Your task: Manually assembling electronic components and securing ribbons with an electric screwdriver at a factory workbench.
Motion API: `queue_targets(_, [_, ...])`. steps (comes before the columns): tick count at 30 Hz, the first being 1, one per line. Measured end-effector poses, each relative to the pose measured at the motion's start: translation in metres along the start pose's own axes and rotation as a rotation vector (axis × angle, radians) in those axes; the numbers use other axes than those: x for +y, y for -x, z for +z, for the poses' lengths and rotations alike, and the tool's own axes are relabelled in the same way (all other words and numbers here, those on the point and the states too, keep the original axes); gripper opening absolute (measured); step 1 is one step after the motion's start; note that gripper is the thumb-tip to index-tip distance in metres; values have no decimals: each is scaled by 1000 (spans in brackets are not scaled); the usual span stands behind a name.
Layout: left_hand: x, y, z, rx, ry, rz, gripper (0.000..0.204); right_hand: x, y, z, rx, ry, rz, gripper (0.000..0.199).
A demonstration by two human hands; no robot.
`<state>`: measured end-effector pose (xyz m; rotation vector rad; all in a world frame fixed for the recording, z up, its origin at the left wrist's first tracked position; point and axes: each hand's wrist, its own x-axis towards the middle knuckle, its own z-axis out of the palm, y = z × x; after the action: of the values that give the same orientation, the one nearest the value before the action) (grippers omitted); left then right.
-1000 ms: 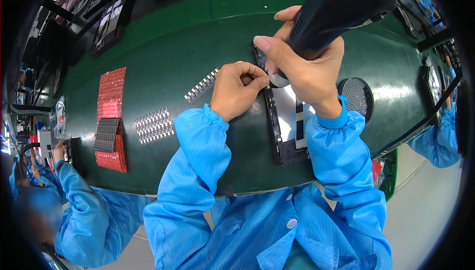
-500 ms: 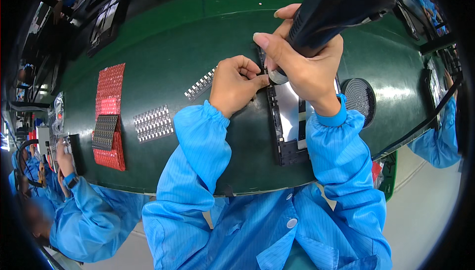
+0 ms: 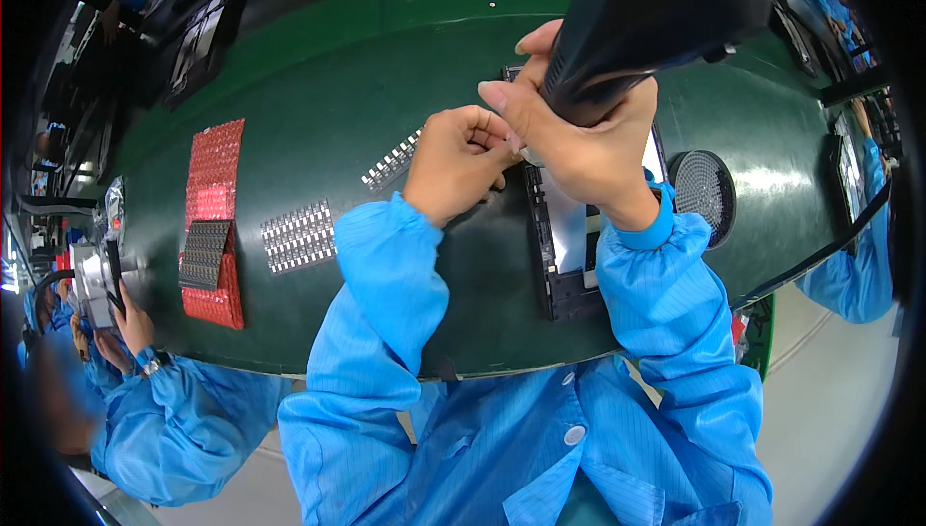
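Observation:
My right hand (image 3: 588, 145) is wrapped round a bulky black hand-held tool (image 3: 666, 20), tilted over the work; its exact kind does not show. The hand is above a flat device with a black frame (image 3: 543, 266) and a silvery inner panel, and covers much of it. My left hand (image 3: 458, 164) has thumb and fingers pinched at the frame's left edge, close to my right fingers. Whatever sits in that pinch is too small to make out. Just left of it lies a dark strip with rows of small white pieces (image 3: 391, 161), partly behind the hand.
A second sheet of white pieces (image 3: 297, 237) lies on the green table, left of my forearm. Farther left, a dark patterned sheet (image 3: 204, 256) rests on red bubble wrap (image 3: 214, 174). A round black dish (image 3: 702, 198) stands right. A co-worker's hand (image 3: 135, 323) is far left.
My right hand and the black tool have shifted slightly left and up. My left fingertips have drawn closer to my right hand. At far left, the co-worker's hand has moved onto a flat object.

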<state>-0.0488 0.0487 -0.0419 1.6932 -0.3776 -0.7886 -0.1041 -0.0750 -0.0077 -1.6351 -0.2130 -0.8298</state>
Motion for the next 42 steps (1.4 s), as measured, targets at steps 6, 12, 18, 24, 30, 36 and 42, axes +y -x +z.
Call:
queue_targets(6, [-4,38,-63,344,-232,250,20,-5,-2,-3,69,-41,86,30])
queue_targets(12, [-36,71,-100,538,-464,142,15,-23,-8,-18,59,-87,98,35])
queue_targets(18, [-29,63,-67,555,-806,220,32,-40,-13,-63,65,50,-39,43])
queue_targets(24, [-33,56,-84,324,-607,180,20,-53,2,-135,258,83,-60,43])
queue_targets(30, [-15,56,-78,98,-161,-49,17,-42,40,-195,421,71,17,33])
queue_targets(36, [-23,46,-67,163,-525,159,9,-37,53,-201,501,62,101,31])
queue_targets(42, [-30,47,-65,269,-595,200,10,-38,56,-204,433,201,124,36])
